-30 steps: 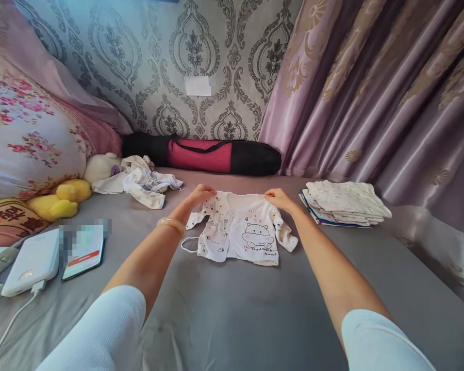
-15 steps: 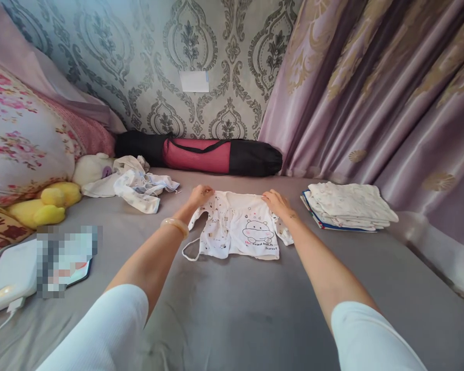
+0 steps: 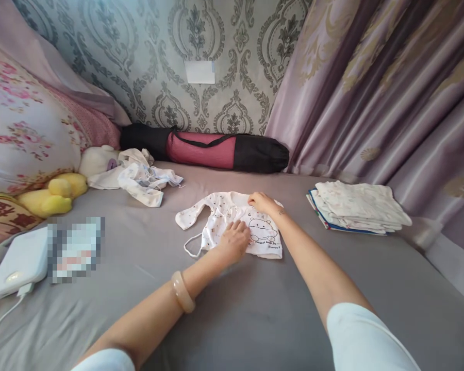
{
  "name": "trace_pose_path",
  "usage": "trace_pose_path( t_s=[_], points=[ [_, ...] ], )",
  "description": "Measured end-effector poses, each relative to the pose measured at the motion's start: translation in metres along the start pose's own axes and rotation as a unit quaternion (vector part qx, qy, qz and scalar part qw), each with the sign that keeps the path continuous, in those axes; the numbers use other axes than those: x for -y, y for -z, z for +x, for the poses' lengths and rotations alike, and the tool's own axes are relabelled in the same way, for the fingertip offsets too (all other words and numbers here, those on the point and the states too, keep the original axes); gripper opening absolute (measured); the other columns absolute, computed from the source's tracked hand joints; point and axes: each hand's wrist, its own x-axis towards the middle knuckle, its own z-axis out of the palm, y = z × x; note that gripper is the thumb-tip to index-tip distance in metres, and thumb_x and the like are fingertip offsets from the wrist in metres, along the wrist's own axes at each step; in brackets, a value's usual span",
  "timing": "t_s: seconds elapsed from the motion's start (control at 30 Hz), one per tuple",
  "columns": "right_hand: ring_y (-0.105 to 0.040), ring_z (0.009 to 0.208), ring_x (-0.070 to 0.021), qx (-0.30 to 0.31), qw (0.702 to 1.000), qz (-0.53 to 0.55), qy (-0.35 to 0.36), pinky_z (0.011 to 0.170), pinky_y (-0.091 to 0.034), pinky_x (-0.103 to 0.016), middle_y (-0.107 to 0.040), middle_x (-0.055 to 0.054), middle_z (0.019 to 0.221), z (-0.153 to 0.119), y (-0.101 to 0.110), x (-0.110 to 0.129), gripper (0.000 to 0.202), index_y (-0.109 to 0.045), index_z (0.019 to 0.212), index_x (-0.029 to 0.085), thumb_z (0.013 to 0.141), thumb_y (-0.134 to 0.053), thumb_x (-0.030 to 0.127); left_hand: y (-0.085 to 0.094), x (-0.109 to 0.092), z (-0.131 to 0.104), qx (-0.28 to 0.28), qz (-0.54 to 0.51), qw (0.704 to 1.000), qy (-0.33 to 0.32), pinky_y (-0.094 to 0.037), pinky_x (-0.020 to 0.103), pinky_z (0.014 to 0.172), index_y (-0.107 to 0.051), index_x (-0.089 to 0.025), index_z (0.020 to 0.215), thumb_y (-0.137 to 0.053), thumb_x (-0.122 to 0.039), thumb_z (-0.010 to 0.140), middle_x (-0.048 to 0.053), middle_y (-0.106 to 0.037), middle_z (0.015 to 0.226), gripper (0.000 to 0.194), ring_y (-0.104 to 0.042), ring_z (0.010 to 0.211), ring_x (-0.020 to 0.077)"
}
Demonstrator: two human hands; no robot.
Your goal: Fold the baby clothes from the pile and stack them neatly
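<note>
A small white baby shirt (image 3: 212, 226) lies spread on the grey bed sheet, with tiny prints, a cartoon animal on its right half and a tie string at the lower left. Its left sleeve sticks out to the side; no sleeve sticks out on the right. My left hand (image 3: 235, 241) rests on the middle of the shirt front, palm down, fingers extended. Near the collar on the right, my right hand (image 3: 263, 202) has its fingers curled down onto the cloth and pinches it; the fingertips are partly hidden.
A stack of folded clothes (image 3: 359, 206) sits to the right, crumpled clothes (image 3: 143, 178) back left. Behind lies a black and red rolled bag (image 3: 201, 149). On the left are a yellow plush toy (image 3: 50, 198), a white power bank (image 3: 21, 265) with cable and a blurred phone (image 3: 77, 252).
My left hand has let go of the left shoulder and come down onto the shirt's middle. My right hand has moved inward, and the right sleeve no longer sticks out.
</note>
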Motion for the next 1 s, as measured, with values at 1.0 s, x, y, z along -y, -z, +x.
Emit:
trace_pose_path(
  t_s=[1.0],
  points=[
    [-0.058,0.107,-0.0222,-0.071,0.995,-0.025,-0.059,0.082,-0.042,-0.028,-0.064,-0.009,0.115,0.01,-0.009,0.04,0.03,-0.067,0.106,0.024,0.095,-0.039,0.024,0.019,0.038,-0.014,-0.186,-0.125,0.956,0.192,-0.047,0.034,0.084,-0.063,-0.019,0.095,-0.033,-0.027,0.096,0.012,-0.067,0.097,0.031,-0.061,0.098,0.0239]
  ],
)
